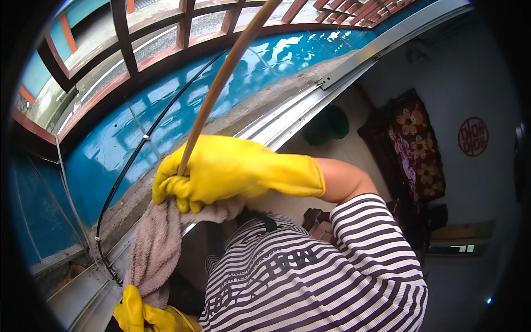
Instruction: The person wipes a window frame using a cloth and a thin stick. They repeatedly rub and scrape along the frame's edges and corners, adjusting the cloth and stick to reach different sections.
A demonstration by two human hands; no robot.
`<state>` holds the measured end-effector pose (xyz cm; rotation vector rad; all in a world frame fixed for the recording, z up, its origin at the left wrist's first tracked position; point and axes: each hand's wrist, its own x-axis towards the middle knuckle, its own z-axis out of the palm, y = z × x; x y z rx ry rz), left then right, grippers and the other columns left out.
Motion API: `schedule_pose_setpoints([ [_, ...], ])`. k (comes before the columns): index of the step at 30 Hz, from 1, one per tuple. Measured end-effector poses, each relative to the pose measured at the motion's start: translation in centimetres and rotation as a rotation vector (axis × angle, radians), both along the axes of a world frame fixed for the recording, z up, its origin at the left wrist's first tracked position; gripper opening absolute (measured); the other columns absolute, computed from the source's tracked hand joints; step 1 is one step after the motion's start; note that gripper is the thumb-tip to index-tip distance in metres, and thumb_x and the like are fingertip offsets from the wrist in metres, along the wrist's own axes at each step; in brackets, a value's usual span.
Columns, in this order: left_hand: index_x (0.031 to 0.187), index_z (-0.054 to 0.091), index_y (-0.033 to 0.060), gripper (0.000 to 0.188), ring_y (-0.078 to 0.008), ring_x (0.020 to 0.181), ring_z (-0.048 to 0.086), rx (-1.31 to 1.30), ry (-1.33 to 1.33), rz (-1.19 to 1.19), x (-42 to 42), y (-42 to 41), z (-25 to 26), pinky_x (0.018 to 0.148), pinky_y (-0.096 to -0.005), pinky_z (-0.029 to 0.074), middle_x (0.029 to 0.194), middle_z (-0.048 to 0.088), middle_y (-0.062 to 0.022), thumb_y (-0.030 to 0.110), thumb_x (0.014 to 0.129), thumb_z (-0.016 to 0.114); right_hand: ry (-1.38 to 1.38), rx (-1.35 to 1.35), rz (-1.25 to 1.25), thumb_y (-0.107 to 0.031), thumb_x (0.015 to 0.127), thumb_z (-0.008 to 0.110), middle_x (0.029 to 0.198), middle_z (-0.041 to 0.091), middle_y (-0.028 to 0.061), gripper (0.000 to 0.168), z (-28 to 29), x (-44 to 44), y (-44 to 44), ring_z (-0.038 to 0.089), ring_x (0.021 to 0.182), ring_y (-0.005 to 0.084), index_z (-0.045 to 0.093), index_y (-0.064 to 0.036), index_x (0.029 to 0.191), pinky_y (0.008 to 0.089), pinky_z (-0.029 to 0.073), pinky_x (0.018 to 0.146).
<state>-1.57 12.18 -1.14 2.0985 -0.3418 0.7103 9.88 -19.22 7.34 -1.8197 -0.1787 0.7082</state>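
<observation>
In a yellow rubber glove, my right hand (224, 170) is closed around a wooden stick (215, 89), which slants up past the top of the view. Beneath those same fingers is bunched a pinkish-grey terry cloth (155, 249). The cloth hangs down to the lower left, where my left hand (151, 315), also gloved in yellow, is curled at its lower end. The bottom edge of the picture cuts off part of that hand. Under the cloth runs an aluminium sliding-window track (286, 118); the right glove covers part of it.
Outside the track lie a rough cement edge (253, 97) and a glossy blue-tiled ledge (186, 103), crossed by a black cable (155, 124). A reddish-brown grille (128, 45) borders the ledge. Indoors are a dark green bucket (332, 124) and a flower-patterned cover (417, 145).
</observation>
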Motion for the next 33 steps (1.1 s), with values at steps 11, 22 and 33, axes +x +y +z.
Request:
schedule_pose_setpoints([
  [11,0.12,0.084,0.0063,0.041,-0.0204,0.064,0.054,0.322,-0.014,-0.559,3.9,-12.4,1.9,0.064,-0.0421,0.037,0.076,0.058,-0.0024,0.001,0.08,0.077,0.132,-0.147,-0.413,-0.016,0.111,0.065,0.115,0.085,0.0081,0.026,1.4,-2.6,-11.0,0.078,0.092,0.0133,0.082,-0.004,0.126,0.0273,0.063,0.079],
  [22,0.119,0.083,0.0068,0.046,-0.0128,0.053,0.052,0.171,-0.124,-0.819,6.8,-22.4,0.4,0.05,-0.0351,0.034,0.064,0.05,0.0032,0.026,0.078,0.074,-0.12,-0.432,-0.521,-0.013,0.111,0.069,0.119,0.083,0.0098,0.024,0.4,-3.7,-24.0,0.075,0.096,0.0123,0.081,0.003,0.125,0.0261,0.06,0.087],
  [33,0.114,0.085,0.0075,0.045,-0.0144,0.056,0.052,0.125,-0.175,-0.528,4.3,-11.0,0.1,0.054,-0.037,0.036,0.068,0.057,0.0014,0.024,0.073,0.078,-0.188,-0.357,-0.29,-0.008,0.104,0.072,0.115,0.082,0.0101,0.024,0.4,-2.9,-13.0,0.076,0.094,0.017,0.082,0.001,0.124,0.0294,0.06,0.088],
])
